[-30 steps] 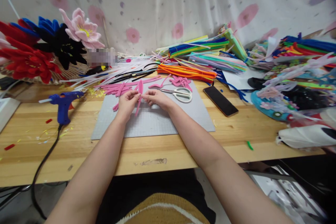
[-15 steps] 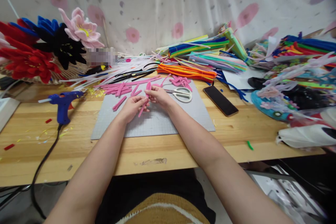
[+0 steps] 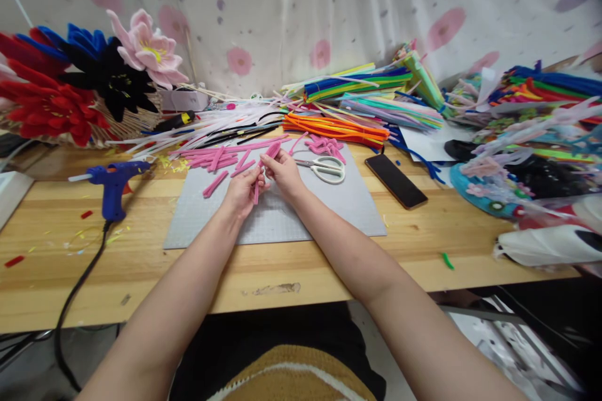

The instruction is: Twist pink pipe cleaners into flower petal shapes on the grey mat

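Pink pipe cleaners (image 3: 272, 150) are pinched between my two hands above a grey cutting mat (image 3: 282, 223). My left hand (image 3: 243, 193) is closed round their lower part, and the ends stick out below the fingers. My right hand (image 3: 283, 172) pinches them higher up, close beside the left. More pink pipe cleaner pieces (image 3: 216, 184) lie on the mat to the left and behind. Scissors with white handles (image 3: 329, 169) rest on the mat right of my right hand, near a curled pink bunch (image 3: 325, 146).
A blue glue gun (image 3: 114, 185) with a black cord lies at the left, below fuzzy flowers (image 3: 150, 50). A phone (image 3: 396, 180) lies right of the mat. Coloured pipe cleaner bundles (image 3: 336, 130) line the back. Bagged items (image 3: 548, 244) crowd the right.
My left hand has turned and shifted slightly right, closer to my right hand. The held pink pieces point more steeply down, and their top has moved slightly right.
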Demonstrator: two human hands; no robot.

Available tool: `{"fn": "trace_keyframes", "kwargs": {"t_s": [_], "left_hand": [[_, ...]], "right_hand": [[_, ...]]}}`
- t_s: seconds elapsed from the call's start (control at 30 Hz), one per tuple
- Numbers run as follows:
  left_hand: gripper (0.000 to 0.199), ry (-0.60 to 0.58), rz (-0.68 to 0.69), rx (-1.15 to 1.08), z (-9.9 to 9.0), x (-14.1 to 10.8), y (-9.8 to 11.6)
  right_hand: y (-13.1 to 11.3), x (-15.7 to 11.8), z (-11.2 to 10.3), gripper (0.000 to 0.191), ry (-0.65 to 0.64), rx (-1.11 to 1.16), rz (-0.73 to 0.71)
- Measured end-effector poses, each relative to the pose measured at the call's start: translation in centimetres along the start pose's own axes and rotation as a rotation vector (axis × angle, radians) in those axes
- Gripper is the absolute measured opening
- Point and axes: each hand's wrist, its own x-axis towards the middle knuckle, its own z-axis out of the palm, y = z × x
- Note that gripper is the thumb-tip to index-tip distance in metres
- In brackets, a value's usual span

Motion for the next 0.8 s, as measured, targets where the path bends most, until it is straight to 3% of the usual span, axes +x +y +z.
{"fn": "trace_keyframes", "kwargs": {"t_s": [0.17, 0.23, 0.37, 0.5, 0.63, 0.8], "left_hand": [[0.021, -0.009, 0.071, 0.067, 0.1, -0.2, -0.1], [0.024, -0.031, 0.172, 0.153, 0.1, -0.5, 0.0], [0.025, -0.049, 0.382, 0.331, 0.3, -1.2, 0.1], [0.023, -0.001, 0.491, 0.366, 0.7, -1.6, -0.1], [0.023, -0.013, 0.527, 0.366, 0.9, -1.3, -0.6], [0.017, 0.054, 0.547, 0.358, 0.3, -0.4, -0.7]], "right_hand": [[-0.3, 0.3, -0.3, 0.024, -0.019, 0.038, 0.038], [-0.6, 0.4, -0.6, 0.026, -0.058, 0.056, 0.145], [-1.2, 0.6, -1.0, 0.034, -0.247, 0.091, 0.498], [-0.9, 0.8, -1.2, 0.037, -0.376, 0.110, 0.636], [-0.3, 0.9, -1.3, 0.042, -0.362, 0.145, 0.619], [-0.5, 0.5, -1.4, 0.034, -0.267, 0.128, 0.384]]}}
